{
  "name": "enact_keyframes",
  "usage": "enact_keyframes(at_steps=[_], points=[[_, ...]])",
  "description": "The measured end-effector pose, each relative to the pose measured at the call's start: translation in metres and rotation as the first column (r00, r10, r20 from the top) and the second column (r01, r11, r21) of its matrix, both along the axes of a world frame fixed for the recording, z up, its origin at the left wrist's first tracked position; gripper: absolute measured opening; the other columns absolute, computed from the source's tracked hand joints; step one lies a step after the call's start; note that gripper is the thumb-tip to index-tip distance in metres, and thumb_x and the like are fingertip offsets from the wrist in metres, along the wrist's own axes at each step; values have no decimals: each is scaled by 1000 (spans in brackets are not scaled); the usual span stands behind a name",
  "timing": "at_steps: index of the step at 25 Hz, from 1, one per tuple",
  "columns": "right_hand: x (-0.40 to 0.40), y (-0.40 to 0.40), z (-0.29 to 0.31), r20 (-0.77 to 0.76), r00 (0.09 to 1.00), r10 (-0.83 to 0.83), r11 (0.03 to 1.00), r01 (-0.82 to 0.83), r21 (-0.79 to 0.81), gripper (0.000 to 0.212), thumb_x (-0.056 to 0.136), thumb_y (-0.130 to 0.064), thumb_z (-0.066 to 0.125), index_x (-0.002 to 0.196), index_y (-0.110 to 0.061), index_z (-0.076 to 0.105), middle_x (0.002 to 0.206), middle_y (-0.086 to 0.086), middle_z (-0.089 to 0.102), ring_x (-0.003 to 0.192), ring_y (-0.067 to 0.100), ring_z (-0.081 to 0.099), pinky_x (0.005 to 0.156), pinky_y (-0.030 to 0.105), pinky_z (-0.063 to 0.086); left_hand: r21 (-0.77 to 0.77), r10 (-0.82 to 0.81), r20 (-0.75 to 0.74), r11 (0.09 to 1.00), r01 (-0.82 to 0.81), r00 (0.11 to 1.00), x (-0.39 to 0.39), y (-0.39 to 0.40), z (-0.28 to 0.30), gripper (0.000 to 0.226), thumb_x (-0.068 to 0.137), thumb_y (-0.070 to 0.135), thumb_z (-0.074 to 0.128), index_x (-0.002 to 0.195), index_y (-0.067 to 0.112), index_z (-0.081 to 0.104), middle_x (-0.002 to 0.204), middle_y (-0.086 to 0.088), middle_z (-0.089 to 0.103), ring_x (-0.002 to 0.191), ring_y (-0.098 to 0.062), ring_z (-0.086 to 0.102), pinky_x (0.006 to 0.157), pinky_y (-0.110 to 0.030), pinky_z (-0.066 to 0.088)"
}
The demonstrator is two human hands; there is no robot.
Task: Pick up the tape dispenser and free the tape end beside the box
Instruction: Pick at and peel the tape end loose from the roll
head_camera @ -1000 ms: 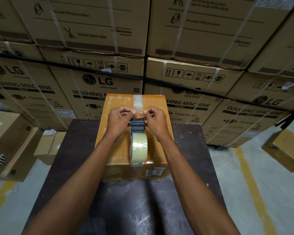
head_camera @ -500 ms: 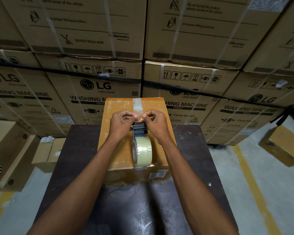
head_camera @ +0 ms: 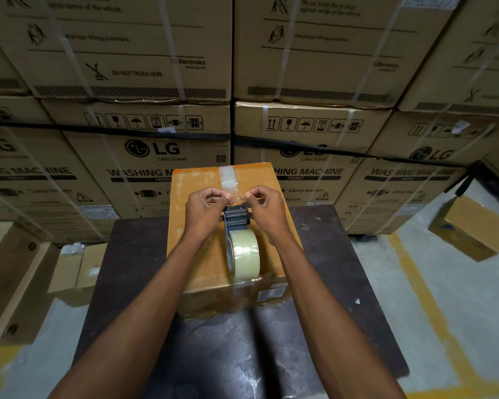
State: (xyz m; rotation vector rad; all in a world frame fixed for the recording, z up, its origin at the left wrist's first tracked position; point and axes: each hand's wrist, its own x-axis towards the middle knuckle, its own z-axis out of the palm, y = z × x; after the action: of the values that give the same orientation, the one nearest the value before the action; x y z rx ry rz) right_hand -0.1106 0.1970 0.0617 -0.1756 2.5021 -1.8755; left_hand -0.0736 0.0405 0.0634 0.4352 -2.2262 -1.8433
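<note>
Tape dispenser [head_camera: 236, 220]: stands on top of the box, black head toward the far end, between the two hands.
Tape roll [head_camera: 244, 256]: pale, clear tape, upright on edge at the near end of the dispenser, close to the box's front edge.
Tape end [head_camera: 236, 198]: a short clear strip stretched across just above the dispenser head, between the two hands.
Left hand [head_camera: 203, 207]: fingers curled, thumb and forefinger pinching the left side of the tape end.
Right hand [head_camera: 267, 205]: fingers curled, pinching the right side of the same strip.
Box [head_camera: 199, 254]: orange-brown carton, a strip of clear tape along its top seam, a label on its front face.
Table [head_camera: 343, 269]: dark and scuffed, the box sits on its far half.
Cartons [head_camera: 144, 156]: large stacked washing machine cartons behind the table, strapped with bands.
</note>
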Motion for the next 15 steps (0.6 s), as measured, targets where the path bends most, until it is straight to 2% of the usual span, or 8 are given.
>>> enact_keyframes(at_steps=[3,6,9,11,13,15], points=[[-2,0,0,-1,1000,-4,1000,4,-10,20,93,-25,72,77,-38,71,89,-7,75,95,24,74,86,60,63,-2,-4,-3,1000,4,1000,-2,0,0,10,99,16,73,102,9,78,95,-7,83,91,-23,80,74,-42,68],[0,1,0,26,1000,-5,1000,5,-29,25,96,-26,65,79,-43,71,95,-3,78,98,25,75,88,60,63,0,-14,3,1000,14,1000,-3,0,0,11,99,17,73,104,8,78,96,-7,83,92,-23,80,75,-42,69],[16,10,1,135,991,-18,995,32,-97,6,96,-32,69,102,-35,69,106,1,73,104,29,75,91,56,64,19,-38,13,999,38,999,-6,-3,-2,12,100,18,72,104,8,77,98,-7,83,94,-25,81,74,-41,68],[31,23,-4,245,969,23,998,-8,-64,29,97,-38,73,121,-28,62,110,2,67,103,26,72,85,42,62,28,-44,21,999,43,999,-6,-6,-2,13,100,18,71,106,7,77,99,-8,83,96,-25,81,73,-37,68],[42,34,-13,389,917,85,996,-70,-52,42,97,-42,73,133,-26,59,116,5,65,98,20,66,78,31,53,37,-47,20,998,46,999,-6,-7,-3,14,101,18,70,107,6,76,101,-9,82,97,-25,80,71,-32,67],[50,35,-21,495,853,165,986,-138,-93,56,93,-53,74,142,-32,58,132,6,68,105,19,65,85,33,51,49,-50,11,998,49,999,-5,-7,-2,15,102,19,70,107,6,76,103,-11,82,98,-24,80,68,-28,66]])
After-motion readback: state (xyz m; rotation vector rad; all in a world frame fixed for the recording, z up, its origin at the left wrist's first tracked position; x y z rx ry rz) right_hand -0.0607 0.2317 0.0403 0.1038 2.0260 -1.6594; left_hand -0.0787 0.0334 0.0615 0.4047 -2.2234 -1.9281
